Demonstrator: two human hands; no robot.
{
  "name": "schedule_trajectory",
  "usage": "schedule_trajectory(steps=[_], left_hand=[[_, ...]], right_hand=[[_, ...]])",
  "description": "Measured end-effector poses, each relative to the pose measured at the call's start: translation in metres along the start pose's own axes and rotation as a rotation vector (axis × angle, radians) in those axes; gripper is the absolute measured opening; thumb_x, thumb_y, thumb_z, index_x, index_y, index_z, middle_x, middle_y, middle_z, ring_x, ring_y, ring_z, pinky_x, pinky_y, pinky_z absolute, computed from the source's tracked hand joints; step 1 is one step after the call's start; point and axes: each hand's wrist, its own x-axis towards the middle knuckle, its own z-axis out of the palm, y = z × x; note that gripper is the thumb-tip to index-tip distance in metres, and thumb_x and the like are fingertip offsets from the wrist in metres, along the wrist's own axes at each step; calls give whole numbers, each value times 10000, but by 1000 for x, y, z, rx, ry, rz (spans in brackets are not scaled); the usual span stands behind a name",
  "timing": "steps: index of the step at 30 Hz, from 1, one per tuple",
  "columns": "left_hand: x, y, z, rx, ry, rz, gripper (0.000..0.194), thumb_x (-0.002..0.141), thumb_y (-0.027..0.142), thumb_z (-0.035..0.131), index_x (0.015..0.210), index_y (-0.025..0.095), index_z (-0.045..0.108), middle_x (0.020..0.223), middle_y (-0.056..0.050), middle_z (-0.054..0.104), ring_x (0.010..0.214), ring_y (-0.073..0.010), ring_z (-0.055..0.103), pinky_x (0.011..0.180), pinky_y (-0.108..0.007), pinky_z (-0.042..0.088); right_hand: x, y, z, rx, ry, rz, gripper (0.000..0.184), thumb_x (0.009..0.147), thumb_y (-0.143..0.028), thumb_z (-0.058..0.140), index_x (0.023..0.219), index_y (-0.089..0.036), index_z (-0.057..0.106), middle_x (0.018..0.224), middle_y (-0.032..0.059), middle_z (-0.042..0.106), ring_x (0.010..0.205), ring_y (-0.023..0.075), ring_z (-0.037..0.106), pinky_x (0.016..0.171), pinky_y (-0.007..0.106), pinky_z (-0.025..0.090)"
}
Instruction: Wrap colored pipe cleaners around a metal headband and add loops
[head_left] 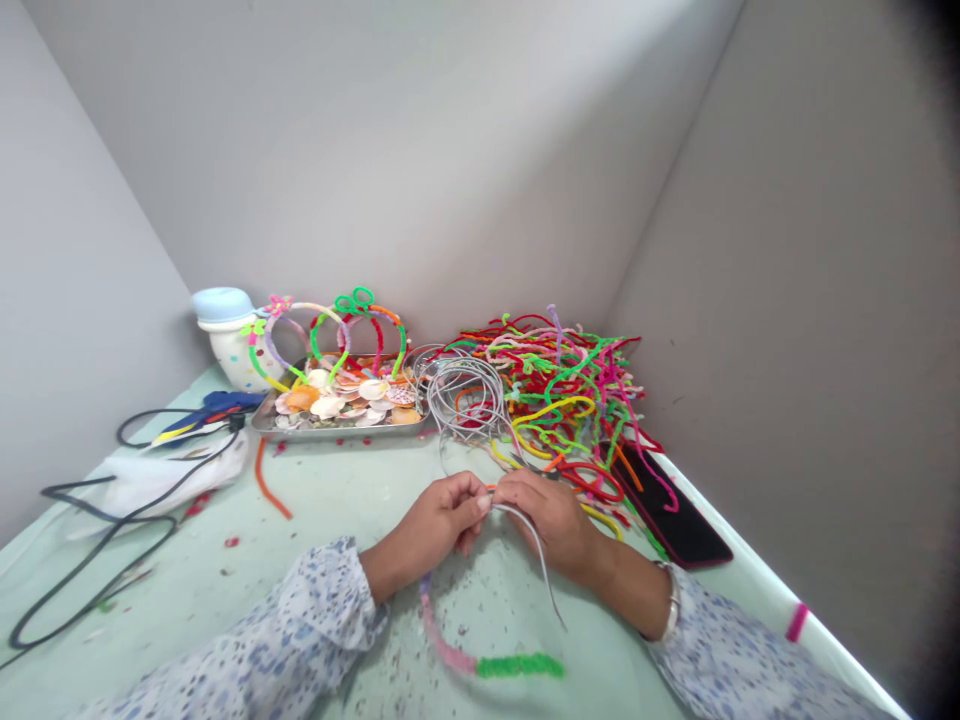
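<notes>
My left hand point(450, 512) and my right hand point(551, 522) meet above the table, fingers closed in a pinch on a grey wire point(541, 560). The wire's bare end curves down below my right hand. A bit of orange pipe cleaner point(491, 488) shows between the fingertips; how it sits on the wire is mostly hidden. From under my left hand hangs a curved strip wound in fuzzy pipe cleaner point(450, 652), lilac, then pink, with a thick green end lying near the table's front.
Behind my hands lie a coil of grey wire point(469, 395), red-handled scissors point(596, 480) and heaped pipe cleaners point(570, 370). A metal tray point(337, 432) holds shells and fuzzy headbands. A white bottle point(238, 350), black cable point(97, 515), phone point(679, 510) and orange pipe-cleaner piece point(267, 482) lie around.
</notes>
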Motion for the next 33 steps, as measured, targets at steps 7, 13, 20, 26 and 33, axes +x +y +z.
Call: schedule_trajectory(steps=[7,13,20,26,33], left_hand=[[0,3,1,-21,-1,-2,286,823,436,566,746,171,491,521,68,455,405,-62,412,414,-186,290],[2,4,3,-72,29,7,262,812,415,587,784,174,488,558,60,491,432,-66,427,436,-191,328],[2,6,4,-77,40,3,226,806,375,588,818,166,505,603,47,515,448,-65,423,445,-197,316],[2,13,3,-46,84,-51,233,788,370,597,758,160,502,530,73,440,424,-59,373,426,-199,253],[5,10,1,-117,126,-67,160,785,300,567,756,160,496,559,61,475,419,-54,392,417,-189,266]], right_hand=[[0,1,1,-22,18,-23,154,912,-139,470,1005,-190,582,886,79,632,816,177,605,695,288,508],[1,2,2,-38,15,39,129,920,-172,478,995,-196,580,885,75,634,818,181,610,698,293,512],[1,2,2,-2,36,75,137,918,-173,478,1001,-203,582,894,78,627,842,188,608,716,311,512],[2,3,3,64,64,166,114,906,-187,498,974,-209,587,880,62,605,829,186,586,728,315,503],[6,2,-2,73,250,402,67,874,-222,566,930,-201,598,933,58,576,873,195,560,751,319,473]])
